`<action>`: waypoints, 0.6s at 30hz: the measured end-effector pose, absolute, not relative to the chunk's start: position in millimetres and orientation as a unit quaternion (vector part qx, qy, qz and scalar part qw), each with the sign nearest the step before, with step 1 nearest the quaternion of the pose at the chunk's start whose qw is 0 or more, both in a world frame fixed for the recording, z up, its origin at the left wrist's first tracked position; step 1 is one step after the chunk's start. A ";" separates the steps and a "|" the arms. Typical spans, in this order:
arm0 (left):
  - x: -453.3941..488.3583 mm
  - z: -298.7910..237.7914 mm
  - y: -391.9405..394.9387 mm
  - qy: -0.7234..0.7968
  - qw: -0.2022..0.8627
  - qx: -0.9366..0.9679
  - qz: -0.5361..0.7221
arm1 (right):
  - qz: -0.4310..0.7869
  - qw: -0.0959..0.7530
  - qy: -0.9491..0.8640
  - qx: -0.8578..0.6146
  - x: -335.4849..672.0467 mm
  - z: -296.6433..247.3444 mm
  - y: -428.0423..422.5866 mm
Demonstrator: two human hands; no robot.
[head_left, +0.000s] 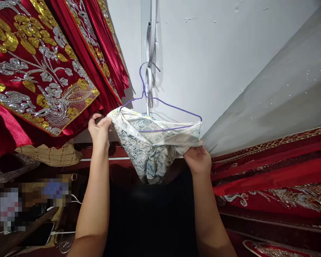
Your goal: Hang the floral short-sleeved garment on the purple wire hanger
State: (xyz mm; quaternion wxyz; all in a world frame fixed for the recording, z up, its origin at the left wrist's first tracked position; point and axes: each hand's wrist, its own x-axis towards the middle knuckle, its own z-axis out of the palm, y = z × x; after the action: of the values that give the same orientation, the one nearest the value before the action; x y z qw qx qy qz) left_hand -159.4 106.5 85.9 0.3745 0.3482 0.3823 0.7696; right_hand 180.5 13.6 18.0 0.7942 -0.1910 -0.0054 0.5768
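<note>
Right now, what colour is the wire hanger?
Purple wire hanger, best seen in the head view.

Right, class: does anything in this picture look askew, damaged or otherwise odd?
Two things: the patterned garment sits lopsided on the purple hanger, whose right end slopes lower than its left; and the white wall has chipped-looking marks near the top.

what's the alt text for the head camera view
A person's left hand and right hand hold a pale patterned garment on a purple hanger before a white wall. Embroidered red cloth hangs at left, red fabric at right.
</note>
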 end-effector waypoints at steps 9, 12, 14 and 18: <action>-205.5 46.6 51.9 0.059 0.616 0.099 0.779 | 0.668 0.694 -0.064 -0.261 152.0 35.6 53.2; -211.1 16.9 29.6 0.043 0.595 0.083 0.798 | 0.691 0.656 -0.070 -0.293 120.3 26.5 54.1; -202.2 6.1 18.0 0.053 0.607 0.089 0.788 | 0.707 0.631 -0.087 -0.308 99.4 15.9 46.6; -158.4 8.8 3.6 0.077 0.658 0.093 0.743 | 0.630 0.580 -0.257 -0.447 71.2 0.1 15.9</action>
State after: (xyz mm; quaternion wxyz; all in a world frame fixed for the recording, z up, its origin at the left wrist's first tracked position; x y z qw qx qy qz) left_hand -158.4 3.6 8.8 0.6578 0.0929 0.0769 0.7435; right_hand 71.2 15.9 0.1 0.5802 -0.4472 -0.2568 0.6305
